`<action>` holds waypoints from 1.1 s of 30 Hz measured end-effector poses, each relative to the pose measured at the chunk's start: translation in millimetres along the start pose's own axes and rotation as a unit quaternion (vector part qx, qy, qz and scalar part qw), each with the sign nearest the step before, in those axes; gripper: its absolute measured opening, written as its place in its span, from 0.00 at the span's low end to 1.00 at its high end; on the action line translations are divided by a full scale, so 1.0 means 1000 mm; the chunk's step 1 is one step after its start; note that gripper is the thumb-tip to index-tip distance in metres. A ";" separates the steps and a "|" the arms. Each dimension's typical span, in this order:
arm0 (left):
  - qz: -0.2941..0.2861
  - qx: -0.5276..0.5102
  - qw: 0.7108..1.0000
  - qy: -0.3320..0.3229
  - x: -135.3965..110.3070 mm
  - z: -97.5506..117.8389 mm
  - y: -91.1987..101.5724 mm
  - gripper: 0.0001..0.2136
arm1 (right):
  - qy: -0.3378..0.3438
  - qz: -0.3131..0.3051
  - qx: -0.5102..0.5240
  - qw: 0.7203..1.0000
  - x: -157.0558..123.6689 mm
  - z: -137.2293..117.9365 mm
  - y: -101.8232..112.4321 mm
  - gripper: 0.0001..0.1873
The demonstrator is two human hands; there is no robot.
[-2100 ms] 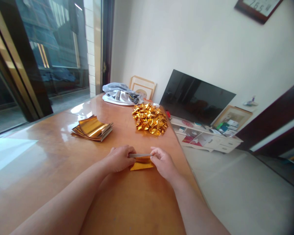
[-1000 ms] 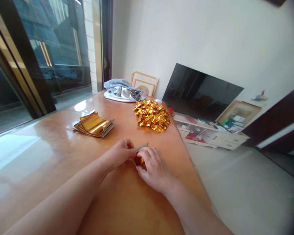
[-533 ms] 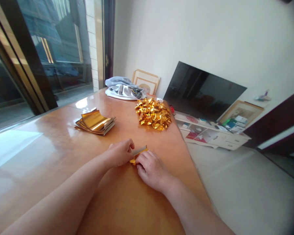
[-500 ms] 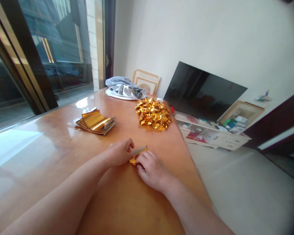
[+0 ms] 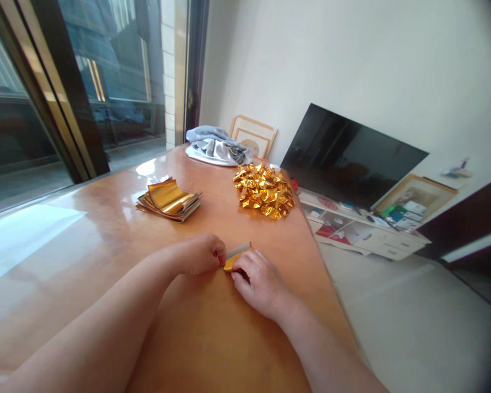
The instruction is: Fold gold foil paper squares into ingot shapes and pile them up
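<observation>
At left, has a stack of gold foil sheets (image 5: 169, 197), apparently unworked. With the left hand (image 5: 202, 254), pinches one end of a partly folded foil sheet (image 5: 236, 258) over the wooden table (image 5: 216, 333); with the right hand (image 5: 261, 279), grips the other. Farther right, has a pile of crinkled foil pieces (image 5: 264, 191), seemingly done.

Gold sheet (image 5: 233, 262) partly hidden by hands (image 5: 258, 277) (fingertip grip unclear); forearms (image 5: 102, 316) cut off below.

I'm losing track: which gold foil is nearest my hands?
The single gold foil sheet with a grey edge, touched by your left hand and right hand; the layered gold foil stack and crumpled gold foil heap lie beyond.
</observation>
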State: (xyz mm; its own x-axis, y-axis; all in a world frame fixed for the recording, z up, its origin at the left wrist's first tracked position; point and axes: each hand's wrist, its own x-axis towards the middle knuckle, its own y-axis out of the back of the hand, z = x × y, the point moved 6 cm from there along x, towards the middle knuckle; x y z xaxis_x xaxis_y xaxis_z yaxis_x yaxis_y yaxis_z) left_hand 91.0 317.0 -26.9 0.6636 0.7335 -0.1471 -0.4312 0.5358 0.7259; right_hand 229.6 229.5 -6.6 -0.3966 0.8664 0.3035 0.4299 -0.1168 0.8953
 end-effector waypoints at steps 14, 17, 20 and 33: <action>0.006 0.044 0.998 0.042 -0.005 0.007 0.003 0.12 | -0.081 0.053 0.063 0.993 0.005 0.019 -0.005 0.05; 0.011 0.055 0.997 0.047 -0.006 0.010 0.005 0.10 | -0.086 0.064 0.067 0.992 0.005 0.021 -0.006 0.06; 0.015 0.055 0.997 0.050 -0.006 0.010 0.005 0.09 | -0.088 0.069 0.073 0.991 0.006 0.021 -0.007 0.06; 0.036 0.093 0.993 0.064 -0.008 0.021 0.006 0.07 | -0.104 0.092 0.089 0.986 0.003 0.026 -0.003 0.07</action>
State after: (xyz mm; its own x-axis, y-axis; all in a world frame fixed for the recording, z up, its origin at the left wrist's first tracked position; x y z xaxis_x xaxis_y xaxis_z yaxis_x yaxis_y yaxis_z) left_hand 96.0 305.2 -6.9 0.5471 0.8205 -0.1656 -0.3470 0.4024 0.8472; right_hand 248.4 245.6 -16.8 -0.1307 0.9215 0.3657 0.6214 -0.2113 0.7545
